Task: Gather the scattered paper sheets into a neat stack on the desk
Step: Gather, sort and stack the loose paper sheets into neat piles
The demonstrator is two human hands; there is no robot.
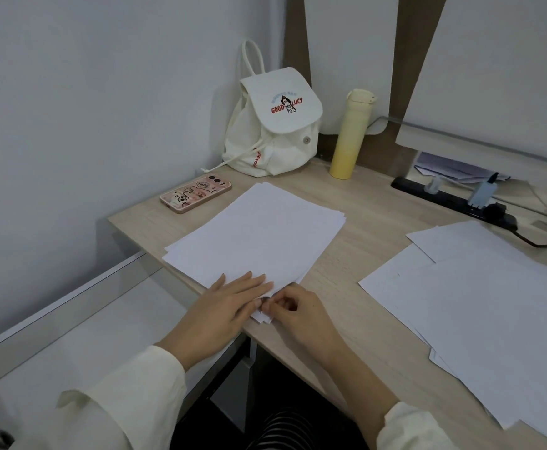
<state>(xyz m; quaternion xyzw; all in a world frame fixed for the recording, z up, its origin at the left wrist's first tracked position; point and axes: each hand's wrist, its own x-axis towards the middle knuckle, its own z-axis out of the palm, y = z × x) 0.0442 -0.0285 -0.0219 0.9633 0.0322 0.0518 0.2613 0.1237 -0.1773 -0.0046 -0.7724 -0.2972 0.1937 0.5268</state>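
Observation:
A stack of white paper sheets (255, 235) lies on the wooden desk (363, 228), its edges slightly fanned. My left hand (223, 306) rests flat, fingers together, on the stack's near corner. My right hand (294, 313) is beside it, with thumb and fingers pinching the near corner of the sheets at the desk's front edge. More white sheets (480, 300) lie spread and overlapping on the right side of the desk, apart from the stack.
A pink phone (195, 193) lies left of the stack near the desk's left edge. A white backpack (275, 125) and a yellow bottle (350, 134) stand at the back. A black power strip (454, 199) with cables runs along the right rear. A glass surface (80, 323) sits lower left.

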